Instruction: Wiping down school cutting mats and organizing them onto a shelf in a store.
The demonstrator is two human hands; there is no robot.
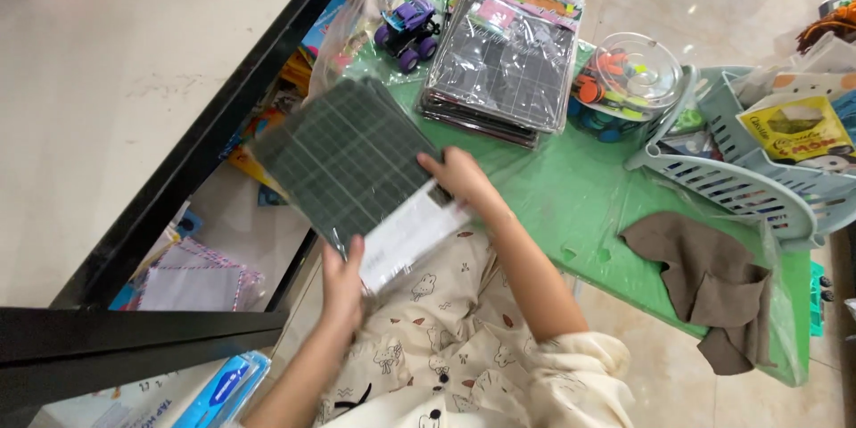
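Around me: a stack of wrapped grid boards lies on the green table just beyond what I hold; a purple toy truck stands to its left, a round clear tub of coloured pieces to its right.
Right side: a pale blue basket holds a yellow packet; a brown cloth lies crumpled in front of it.
Left side: a black shelf frame runs diagonally, close beside the pack's far corner, with books and packets beneath it.
Open room: bare green table shows between my right hand and the cloth; the table's near edge runs just past my right forearm.
Pack: the dark green grid board pack is tilted in the air over the table's left corner, its white label end toward me.
Left hand: fingers clamped on the pack's near lower edge, arm reaching up from below.
Right hand: fingers closed on the pack's right edge by the white label, wrist bent, sleeve pushed back.
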